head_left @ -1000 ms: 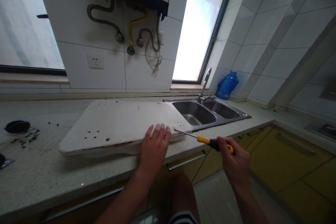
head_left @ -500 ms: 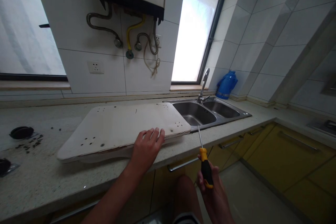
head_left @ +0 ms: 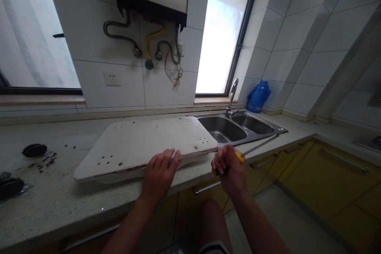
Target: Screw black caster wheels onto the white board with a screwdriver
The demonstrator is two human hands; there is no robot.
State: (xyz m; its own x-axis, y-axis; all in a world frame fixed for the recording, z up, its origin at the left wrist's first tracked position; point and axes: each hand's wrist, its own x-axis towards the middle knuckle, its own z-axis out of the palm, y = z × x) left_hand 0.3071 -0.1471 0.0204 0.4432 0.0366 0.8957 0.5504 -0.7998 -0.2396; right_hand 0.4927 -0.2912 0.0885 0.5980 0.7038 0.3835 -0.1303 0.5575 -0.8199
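In the head view, a pale, round-cornered, ragged-edged board (head_left: 151, 139) lies on the speckled desk (head_left: 59, 206). The left hand (head_left: 160, 170) rests half-open on its near side; beside it, the right hand (head_left: 230, 168) clenches a screwdriver (head_left: 240, 157), blurred, apparently metal-shafted.

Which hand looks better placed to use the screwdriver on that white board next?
Probably the right hand: it grips the screwdriver, though currently pointing it away from the white board. The left hand rests on the board's near edge, holding no tool.
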